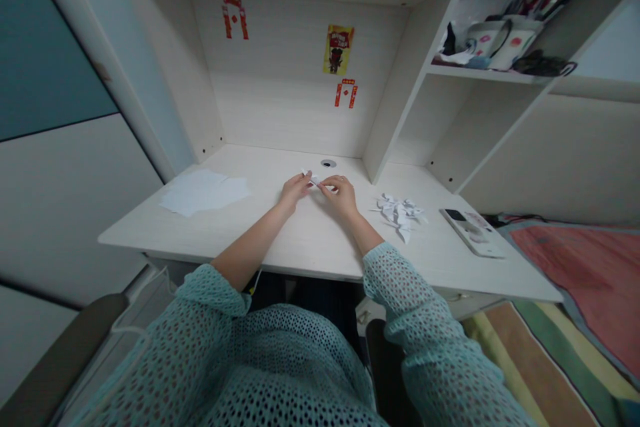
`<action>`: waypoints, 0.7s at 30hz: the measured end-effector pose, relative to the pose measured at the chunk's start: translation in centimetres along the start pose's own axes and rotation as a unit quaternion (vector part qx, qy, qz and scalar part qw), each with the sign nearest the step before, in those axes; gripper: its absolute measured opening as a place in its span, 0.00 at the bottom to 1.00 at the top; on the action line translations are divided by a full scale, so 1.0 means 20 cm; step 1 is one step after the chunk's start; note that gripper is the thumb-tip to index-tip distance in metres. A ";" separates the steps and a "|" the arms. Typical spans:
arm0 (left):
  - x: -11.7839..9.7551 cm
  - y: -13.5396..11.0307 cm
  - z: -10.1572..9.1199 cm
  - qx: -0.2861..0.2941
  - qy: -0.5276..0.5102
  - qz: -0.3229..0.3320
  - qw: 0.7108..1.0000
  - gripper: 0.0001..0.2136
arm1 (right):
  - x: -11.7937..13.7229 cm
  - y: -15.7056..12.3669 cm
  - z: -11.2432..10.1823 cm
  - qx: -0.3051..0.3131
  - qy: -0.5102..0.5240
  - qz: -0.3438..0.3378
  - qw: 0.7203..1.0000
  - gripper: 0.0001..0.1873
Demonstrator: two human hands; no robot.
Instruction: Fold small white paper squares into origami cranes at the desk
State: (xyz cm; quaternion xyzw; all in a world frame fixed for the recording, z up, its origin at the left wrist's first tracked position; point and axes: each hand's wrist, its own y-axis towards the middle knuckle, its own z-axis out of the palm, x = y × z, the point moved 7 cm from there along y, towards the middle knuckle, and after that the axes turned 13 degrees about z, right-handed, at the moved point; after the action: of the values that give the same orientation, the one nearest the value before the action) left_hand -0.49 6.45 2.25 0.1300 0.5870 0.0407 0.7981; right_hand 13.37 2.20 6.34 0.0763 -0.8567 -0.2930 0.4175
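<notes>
Both my hands meet above the middle of the white desk (240,225), holding one small folded piece of white paper (315,180). My left hand (296,189) pinches its left end, where a thin pointed tip sticks up past the fingers. Thumb and fingers of my right hand (340,193) grip the other end. Much of the paper is hidden by the fingers, so its full shape cannot be made out. To the right lies a heap of folded white paper pieces (400,213) with pointed ends. Flat white paper sheets (203,192) lie overlapping at the left.
A white phone-like device (471,232) with a dark patch lies near the desk's right side. Behind my hands is a round cable hole (329,163). An upright divider (417,73) stands at the back right. Decorated cups (515,40) with pens and scissors sit on a shelf.
</notes>
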 end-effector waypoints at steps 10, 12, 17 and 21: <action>-0.02 0.00 0.04 0.031 -0.007 0.034 0.999 0.31 | -0.05 0.02 0.03 0.046 0.147 0.079 0.985 0.15; -0.03 0.00 0.04 0.032 -0.005 0.038 0.999 0.30 | -0.06 0.02 0.04 0.056 0.168 0.093 0.980 0.16; -0.04 0.00 0.03 0.026 0.021 0.044 0.998 0.31 | -0.10 0.03 0.06 0.064 0.179 0.122 0.974 0.18; -0.05 0.00 0.03 0.028 0.050 0.040 0.998 0.30 | -0.10 0.03 0.07 0.067 0.199 0.122 0.970 0.17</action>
State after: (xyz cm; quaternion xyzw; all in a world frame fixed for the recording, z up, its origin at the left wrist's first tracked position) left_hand -0.12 6.22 3.38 0.1736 0.6211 0.0619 0.7617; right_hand 13.73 4.05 4.71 0.0555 -0.7772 -0.1607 0.6058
